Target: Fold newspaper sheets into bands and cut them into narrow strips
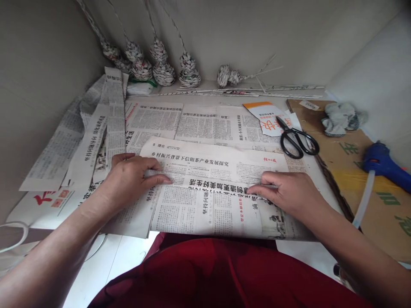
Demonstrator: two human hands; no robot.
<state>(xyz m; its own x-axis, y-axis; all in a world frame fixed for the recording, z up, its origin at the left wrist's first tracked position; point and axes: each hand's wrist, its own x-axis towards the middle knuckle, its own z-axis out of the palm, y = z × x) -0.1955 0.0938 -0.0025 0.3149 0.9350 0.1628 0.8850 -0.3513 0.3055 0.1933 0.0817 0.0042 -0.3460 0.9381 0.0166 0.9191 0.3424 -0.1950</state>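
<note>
A sheet of newspaper (pixel 189 159) lies before me, its near edge running between my two hands. My left hand (pixel 136 173) pinches that edge at the left between thumb and fingers. At the right, my right hand (pixel 282 188) grips the same edge, thumb pointing inward. Beneath are more newspaper pages (pixel 189 214) spread over the table, reaching its front edge. Black-handled scissors (pixel 297 139) rest beyond my right hand, partly on a torn piece of printed paper (pixel 265 115). Left of my left hand lie several cut newspaper strips (pixel 96 141).
Several woven paper gourds (pixel 163 64) stand along the back wall; another gourd (pixel 228 77) lies on its side. Thin rolled paper sticks (pixel 250 92) lie in front. On the right are cardboard (pixel 382 184), a blue glue gun (pixel 387 162) and crumpled paper (pixel 342 119).
</note>
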